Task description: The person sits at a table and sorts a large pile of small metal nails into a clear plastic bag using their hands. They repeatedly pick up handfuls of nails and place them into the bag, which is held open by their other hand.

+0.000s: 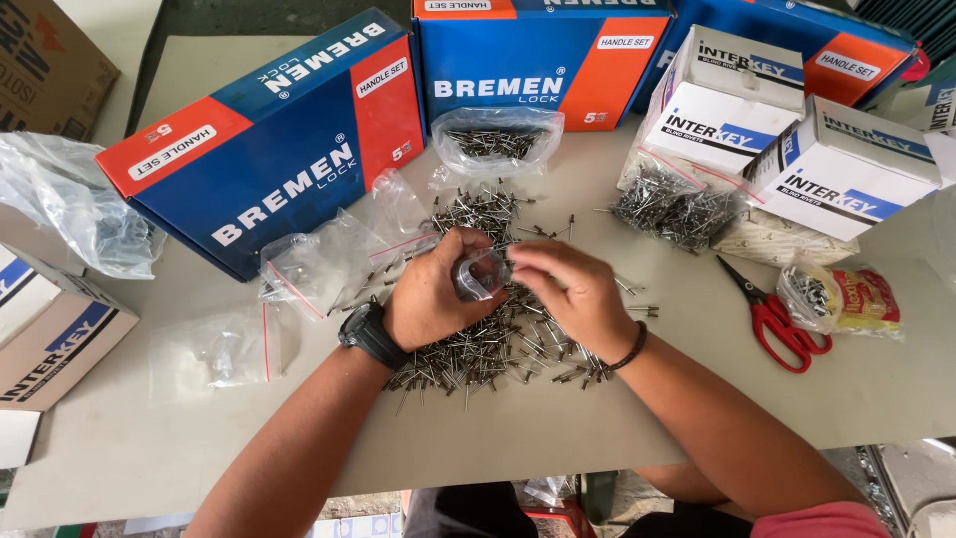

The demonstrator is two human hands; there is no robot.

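Over the middle of the grey table [149, 438], both hands meet just above a loose heap of small metal rivets [498, 349], and I read the work as filling a small clear bag [481, 274] with them. My left hand [430, 294], with a black watch [371, 334] on its wrist, is curled around the bag, fingers wrapped so that the mouth faces the other hand; the bag sits between the two hands, lifted off the heap. My right hand [568, 289], with a dark band at the wrist, has its fingertips drawn together at the bag's opening, closed in a pinch; whether rivets sit between them I cannot tell, as the fingers hide that spot. To do this well, I judge the bag's mouth should be held wide and steady by the left hand, with the pinch brought right over the opening before it loosens, so nothing drops back onto the heap. Just beside the left hand lie several empty clear bags with red seals [309, 269]. Further back stand blue and orange boxes [289, 149], an open bag of rivets [495, 139] and white boxes [777, 130], and red-handled scissors [782, 324] rest to the right, well apart from the hands.
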